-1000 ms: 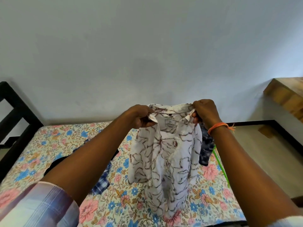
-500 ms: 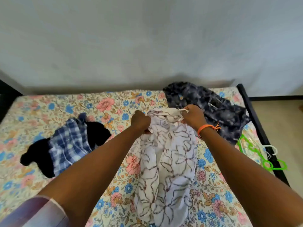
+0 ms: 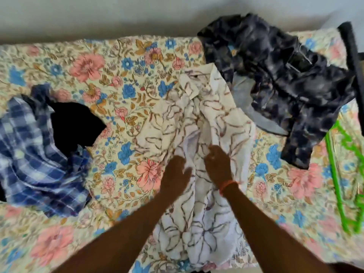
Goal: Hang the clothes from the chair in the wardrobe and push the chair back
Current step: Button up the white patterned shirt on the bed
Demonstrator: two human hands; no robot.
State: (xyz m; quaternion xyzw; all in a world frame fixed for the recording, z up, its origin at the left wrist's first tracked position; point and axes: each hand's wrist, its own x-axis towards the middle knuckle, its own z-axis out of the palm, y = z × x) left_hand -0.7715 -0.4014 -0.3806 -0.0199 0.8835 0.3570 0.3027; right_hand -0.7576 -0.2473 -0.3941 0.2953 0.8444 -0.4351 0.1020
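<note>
Head view: one white shirt (image 3: 199,123) with brown line print lies crumpled mid-bed on the floral sheet (image 3: 126,62). Left hand (image 3: 176,175) and right hand (image 3: 217,164) rest on it with loose fingers, gripping nothing. One blue checked shirt (image 3: 33,154) over one black garment (image 3: 76,123) lies left, one dark patterned shirt (image 3: 285,75) right, green hangers (image 3: 342,174) beyond; their count is unclear.

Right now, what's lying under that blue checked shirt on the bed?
A black garment sticks out from beneath the blue checked shirt, showing at its upper right edge. Both lie on the floral bedsheet. How far the black piece reaches under the shirt is covered.
</note>
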